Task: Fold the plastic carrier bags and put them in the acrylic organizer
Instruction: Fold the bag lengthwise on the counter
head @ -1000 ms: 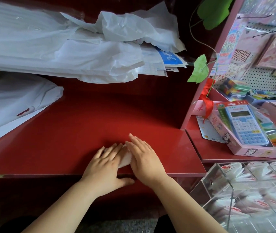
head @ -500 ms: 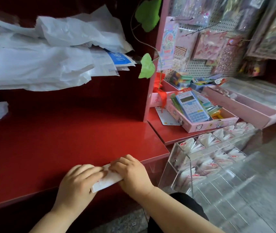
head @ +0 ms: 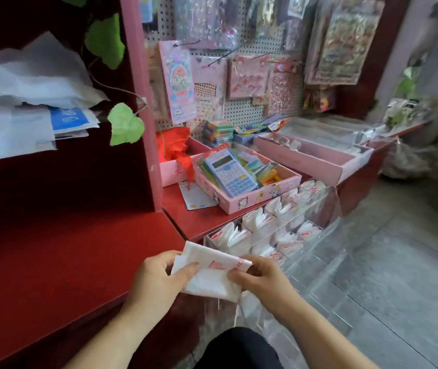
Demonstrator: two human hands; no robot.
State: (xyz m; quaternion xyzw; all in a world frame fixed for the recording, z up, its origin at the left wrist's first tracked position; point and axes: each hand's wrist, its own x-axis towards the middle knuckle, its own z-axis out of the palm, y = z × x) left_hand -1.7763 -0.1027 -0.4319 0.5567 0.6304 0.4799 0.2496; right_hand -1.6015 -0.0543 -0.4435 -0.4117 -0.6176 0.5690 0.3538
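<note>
the folded bag [head: 207, 275] is a small white packet with red print. it is up in the air, just past the edge of the red counter [head: 66, 249] and right in front of the acrylic organizer [head: 331, 206]. the left hand [head: 154, 280] pinches its left side, thumb on top and fingers curled under. the right hand [head: 266, 283] pinches its right corner. to do this step well, i think both hands should squeeze the folds tight so the packet does not pop open, then stand it up in a slot with room. the front slots look bare, but the clear walls make that hard to tell. the back slots hold rows of packed bags [head: 255, 222] standing on edge. behind them a pink box [head: 260, 198] holds a blue calculator [head: 230, 169]. loose bags [head: 18, 102] lie piled on the shelf up on the left.
</note>
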